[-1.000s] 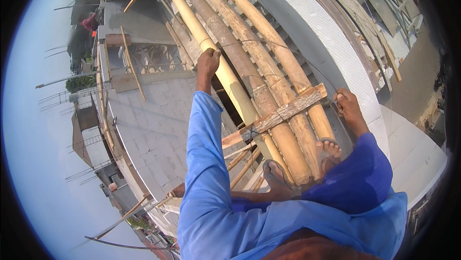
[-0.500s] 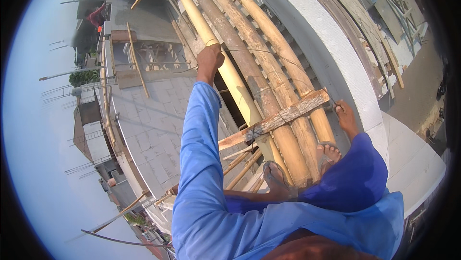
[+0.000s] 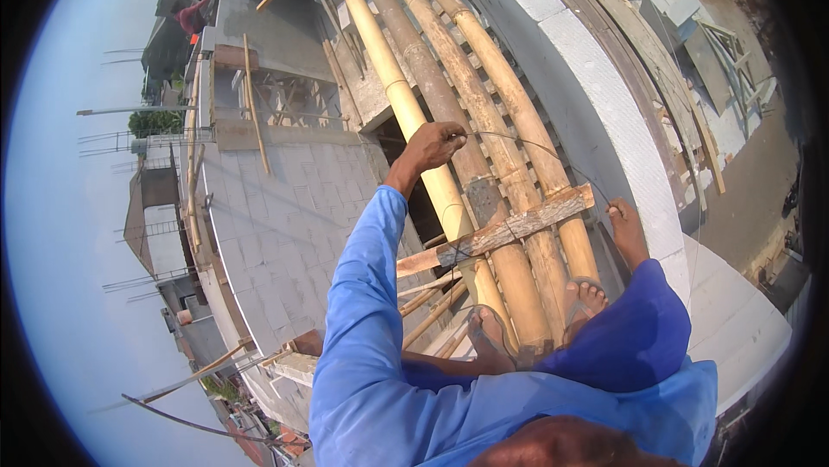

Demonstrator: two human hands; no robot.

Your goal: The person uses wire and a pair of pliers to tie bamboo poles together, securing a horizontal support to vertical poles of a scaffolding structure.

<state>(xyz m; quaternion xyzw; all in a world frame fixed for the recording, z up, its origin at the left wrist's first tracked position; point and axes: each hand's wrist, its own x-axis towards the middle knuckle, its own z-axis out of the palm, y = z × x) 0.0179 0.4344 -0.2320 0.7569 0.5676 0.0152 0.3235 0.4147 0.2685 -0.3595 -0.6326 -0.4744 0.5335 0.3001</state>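
Observation:
A thin dark wire (image 3: 544,147) bends above the bamboo poles from one hand to the other. My left hand (image 3: 432,148) pinches one end of it, just over the pale yellow bamboo pole (image 3: 386,70). At the right, beside the end of a rough wooden crosspiece (image 3: 527,218), my right hand (image 3: 628,230) has its fingers closed on the wire's other end. The crosspiece lies across several bamboo poles (image 3: 471,48). Dark wire loops (image 3: 459,251) show where it crosses the pale pole. My sandalled feet (image 3: 587,299) stand on the poles near me.
A gap (image 3: 421,208) opens left of the pale pole, beside a grey block wall (image 3: 276,208). Along the right runs a white block wall top (image 3: 596,66), with planks (image 3: 622,44) beyond it. Another person (image 3: 192,16) in red is far off at upper left.
My left hand has left the pale pole and moved right and toward me, with the wire in its fingers. My right hand has shifted slightly, still at the crosspiece's end.

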